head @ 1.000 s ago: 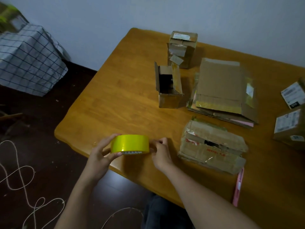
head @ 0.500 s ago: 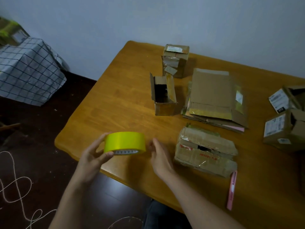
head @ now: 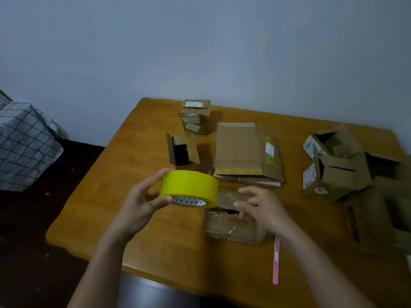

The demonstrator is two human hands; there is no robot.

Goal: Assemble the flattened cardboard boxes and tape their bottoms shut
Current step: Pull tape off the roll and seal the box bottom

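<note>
Two hands over bench (head: 124, 196): left hand (head: 139, 202) grips yellow tape roll (head: 189, 188); right hand (head: 260, 207) open, fingers loose, beside roll, above crumpled flattened box (head: 231, 227). Beyond: flat cardboard stack (head: 242, 152), small open box (head: 182, 150). Pink strip (head: 276, 261) near right wrist.

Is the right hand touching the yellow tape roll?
Apart. The head view shows the right hand open beside the yellow tape roll, with cardboard visible between them; only the left hand holds it.

left hand (head: 142, 203) gripping yellow tape roll (head: 189, 187), cardboard boxes (head: 244, 152)
</note>
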